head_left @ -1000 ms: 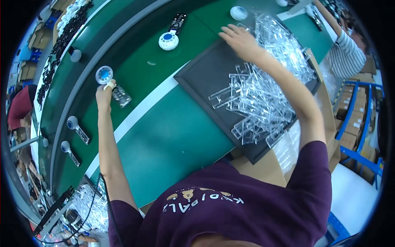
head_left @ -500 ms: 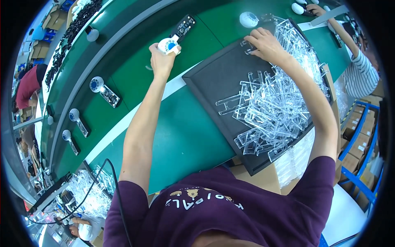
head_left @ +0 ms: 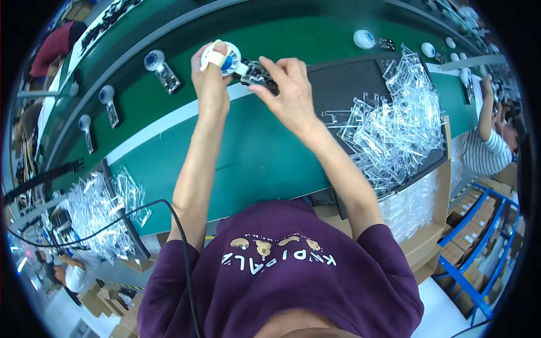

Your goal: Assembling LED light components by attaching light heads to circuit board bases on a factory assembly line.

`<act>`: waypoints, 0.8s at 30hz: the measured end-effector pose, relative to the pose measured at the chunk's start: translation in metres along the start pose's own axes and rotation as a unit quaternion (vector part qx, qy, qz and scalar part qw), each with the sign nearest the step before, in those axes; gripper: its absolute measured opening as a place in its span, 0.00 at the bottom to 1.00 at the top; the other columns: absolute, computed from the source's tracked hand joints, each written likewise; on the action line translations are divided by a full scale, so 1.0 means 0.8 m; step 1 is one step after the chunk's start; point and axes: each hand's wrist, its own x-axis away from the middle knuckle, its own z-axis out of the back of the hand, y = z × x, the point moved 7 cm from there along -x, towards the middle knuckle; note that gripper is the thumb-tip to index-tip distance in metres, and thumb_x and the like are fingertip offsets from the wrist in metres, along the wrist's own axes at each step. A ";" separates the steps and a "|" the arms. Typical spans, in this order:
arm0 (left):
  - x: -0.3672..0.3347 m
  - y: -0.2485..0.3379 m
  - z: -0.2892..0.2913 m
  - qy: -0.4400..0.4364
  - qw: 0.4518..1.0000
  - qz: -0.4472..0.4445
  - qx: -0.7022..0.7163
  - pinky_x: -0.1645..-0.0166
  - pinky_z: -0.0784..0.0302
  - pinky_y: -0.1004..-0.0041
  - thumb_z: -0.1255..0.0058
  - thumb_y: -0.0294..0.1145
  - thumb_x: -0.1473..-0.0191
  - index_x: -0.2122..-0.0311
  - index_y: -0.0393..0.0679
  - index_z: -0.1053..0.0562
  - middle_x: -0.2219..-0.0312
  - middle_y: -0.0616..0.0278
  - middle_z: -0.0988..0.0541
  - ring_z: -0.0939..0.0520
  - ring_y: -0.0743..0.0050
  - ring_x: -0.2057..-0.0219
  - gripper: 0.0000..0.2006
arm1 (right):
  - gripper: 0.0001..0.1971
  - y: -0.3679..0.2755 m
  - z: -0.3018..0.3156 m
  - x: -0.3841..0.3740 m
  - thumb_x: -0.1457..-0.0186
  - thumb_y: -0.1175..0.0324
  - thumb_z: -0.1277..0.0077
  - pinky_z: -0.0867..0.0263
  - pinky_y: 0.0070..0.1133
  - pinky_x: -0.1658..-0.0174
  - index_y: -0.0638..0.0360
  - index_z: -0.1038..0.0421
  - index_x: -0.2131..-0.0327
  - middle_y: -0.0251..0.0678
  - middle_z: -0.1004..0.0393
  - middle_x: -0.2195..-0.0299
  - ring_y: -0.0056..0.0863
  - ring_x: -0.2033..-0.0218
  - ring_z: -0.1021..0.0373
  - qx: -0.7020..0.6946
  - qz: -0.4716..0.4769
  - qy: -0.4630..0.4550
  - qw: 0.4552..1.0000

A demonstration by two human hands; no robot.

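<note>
Over the belt, my left hand (head_left: 211, 87) grips the round white head of a device (head_left: 231, 61) with a blue centre, my thumb lying across it. A dark circuit board sticks out of that head toward the right. My right hand (head_left: 293, 96) pinches a clear plastic frame (head_left: 253, 72) between thumb and fingers, at the board. Whether the frame is seated on the board cannot be made out. To the right, a heap of clear plastic frames (head_left: 389, 132) lies on a dark tray (head_left: 329, 81).
More white-headed devices with boards, such as one device (head_left: 163, 72), lie along the green conveyor belt (head_left: 191, 67). A second heap of clear parts (head_left: 98, 214) is at the lower left. A black cable (head_left: 186, 242) hangs beside my left arm. Co-workers, one in a striped shirt (head_left: 487, 149), are nearby.
My right hand has moved left from the tray to the device, bringing a clear plastic frame to the board. My left hand still holds the device. The view has shifted.
</note>
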 end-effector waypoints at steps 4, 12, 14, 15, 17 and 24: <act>0.022 0.004 0.024 0.009 0.998 0.041 0.043 0.61 0.29 0.70 0.43 0.43 0.54 0.54 0.41 0.38 0.62 0.58 0.30 0.27 0.73 0.63 0.26 | 0.28 -0.034 -0.025 0.010 0.62 0.61 0.39 0.40 0.27 0.60 0.56 0.32 0.54 0.41 0.37 0.66 0.36 0.65 0.39 0.052 0.023 0.004 0.998; 0.050 0.018 0.035 0.021 0.999 0.030 0.018 0.59 0.29 0.66 0.43 0.43 0.54 0.51 0.37 0.40 0.61 0.55 0.30 0.27 0.69 0.60 0.29 | 0.31 -0.025 -0.037 0.036 0.59 0.60 0.41 0.42 0.28 0.63 0.53 0.37 0.49 0.39 0.36 0.65 0.34 0.65 0.38 0.079 0.052 0.001 0.996; 0.052 0.010 0.033 -0.031 0.991 -0.009 0.132 0.56 0.29 0.65 0.44 0.42 0.52 0.49 0.36 0.42 0.59 0.55 0.30 0.27 0.66 0.59 0.31 | 0.31 -0.022 -0.027 0.034 0.59 0.60 0.41 0.43 0.28 0.64 0.53 0.37 0.48 0.39 0.36 0.65 0.33 0.65 0.38 0.067 0.050 0.008 0.996; 0.052 0.005 0.031 -0.059 0.980 -0.027 0.188 0.54 0.30 0.65 0.45 0.42 0.52 0.48 0.36 0.43 0.58 0.54 0.31 0.26 0.65 0.59 0.31 | 0.31 -0.027 -0.019 0.030 0.59 0.60 0.42 0.43 0.27 0.63 0.53 0.37 0.48 0.39 0.35 0.65 0.34 0.65 0.38 0.079 0.068 -0.006 0.994; 0.063 -0.022 0.030 -0.090 0.970 0.014 0.224 0.53 0.30 0.65 0.46 0.42 0.51 0.48 0.36 0.43 0.58 0.54 0.30 0.26 0.64 0.58 0.31 | 0.30 -0.042 -0.006 0.025 0.58 0.60 0.42 0.42 0.27 0.62 0.53 0.37 0.49 0.39 0.35 0.65 0.35 0.64 0.38 0.098 0.111 -0.040 0.988; 0.083 -0.028 0.008 -0.119 0.972 0.081 0.184 0.49 0.33 0.67 0.49 0.39 0.48 0.50 0.34 0.40 0.59 0.53 0.28 0.27 0.62 0.56 0.26 | 0.18 -0.034 0.000 0.032 0.48 0.63 0.52 0.40 0.23 0.68 0.57 0.34 0.53 0.39 0.33 0.67 0.29 0.69 0.36 -0.082 -0.021 0.023 0.996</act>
